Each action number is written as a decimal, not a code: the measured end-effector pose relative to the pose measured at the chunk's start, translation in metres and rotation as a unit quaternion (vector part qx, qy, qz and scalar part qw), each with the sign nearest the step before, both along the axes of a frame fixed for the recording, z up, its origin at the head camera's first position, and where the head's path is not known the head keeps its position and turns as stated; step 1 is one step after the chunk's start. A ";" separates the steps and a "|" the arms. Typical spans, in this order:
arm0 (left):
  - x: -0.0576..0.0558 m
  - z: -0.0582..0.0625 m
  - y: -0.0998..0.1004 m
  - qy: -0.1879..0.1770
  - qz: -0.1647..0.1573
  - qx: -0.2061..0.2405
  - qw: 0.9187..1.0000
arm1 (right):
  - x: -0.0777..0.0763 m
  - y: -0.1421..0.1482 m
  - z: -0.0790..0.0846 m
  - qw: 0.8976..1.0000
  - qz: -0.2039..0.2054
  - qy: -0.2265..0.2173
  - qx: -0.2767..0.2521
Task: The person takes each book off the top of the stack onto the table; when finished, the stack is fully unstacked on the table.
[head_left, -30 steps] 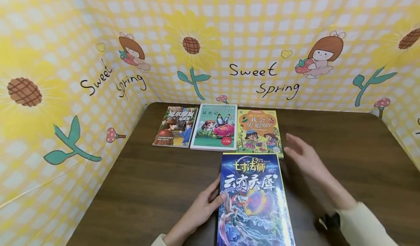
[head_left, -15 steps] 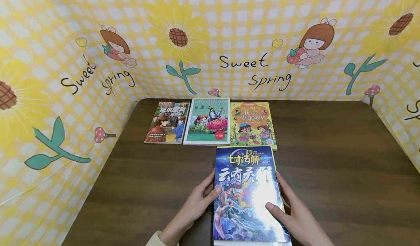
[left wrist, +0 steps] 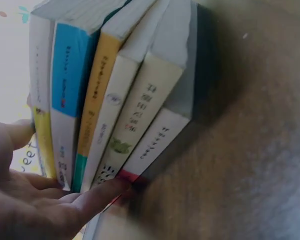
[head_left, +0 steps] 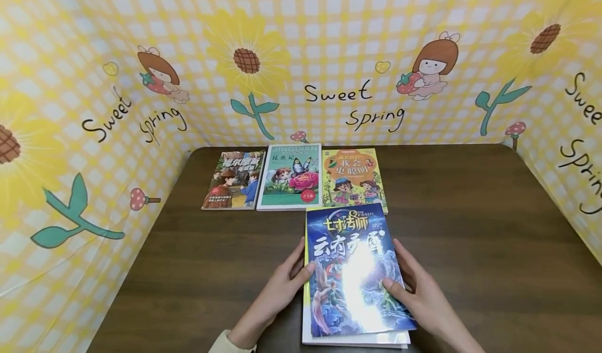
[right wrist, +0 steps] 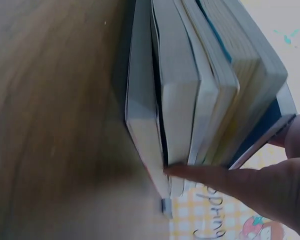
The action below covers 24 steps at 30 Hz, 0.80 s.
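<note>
A stack of several books [left wrist: 135, 107] lies near the front of the table, topped by a blue fantasy book [head_left: 324, 269] whose glossy cover reflects a bright glare. This top book sits askew, so white and yellow edges show beneath it. My left hand [head_left: 282, 285] holds the stack's left side, thumb at the blue cover's edge and fingers along the spines. On the opposite side, my right hand [head_left: 425, 298] rests its thumb on the blue cover, with its fingers against the page edges [right wrist: 180, 120]. One right finger reaches down to the lower books.
Behind the stack, three books lie in a row: a detective-style comic cover [head_left: 233, 180], a green butterfly-cover book [head_left: 290, 178] and a yellow children's book [head_left: 354, 175]. The stack overlaps the yellow one's lower edge in the head view. A checkered cloth [head_left: 301, 39] encloses the brown table [head_left: 470, 227].
My right hand has come in from beyond the stack's right side to hold it. The blue top book has turned slightly counterclockwise, uncovering edges of the books below.
</note>
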<state>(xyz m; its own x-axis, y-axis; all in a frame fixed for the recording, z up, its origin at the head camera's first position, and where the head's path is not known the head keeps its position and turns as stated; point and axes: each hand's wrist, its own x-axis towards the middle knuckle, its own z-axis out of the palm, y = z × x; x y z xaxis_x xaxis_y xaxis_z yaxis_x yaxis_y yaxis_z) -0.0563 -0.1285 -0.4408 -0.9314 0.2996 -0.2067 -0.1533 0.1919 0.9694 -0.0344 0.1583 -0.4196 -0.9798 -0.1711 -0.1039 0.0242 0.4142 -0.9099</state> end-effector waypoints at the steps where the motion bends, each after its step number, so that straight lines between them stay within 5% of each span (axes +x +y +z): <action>1: 0.000 0.000 0.000 -0.004 -0.004 -0.001 1.000 | -0.001 0.002 -0.001 1.000 0.001 0.004 -0.001; 9: -0.001 0.002 0.000 -0.025 -0.017 0.001 1.000 | -0.001 0.013 -0.002 1.000 -0.008 -0.005 -0.027; 24: -0.002 0.000 -0.003 -0.001 -0.008 0.002 1.000 | 0.008 0.020 -0.001 0.996 -0.037 -0.043 -0.071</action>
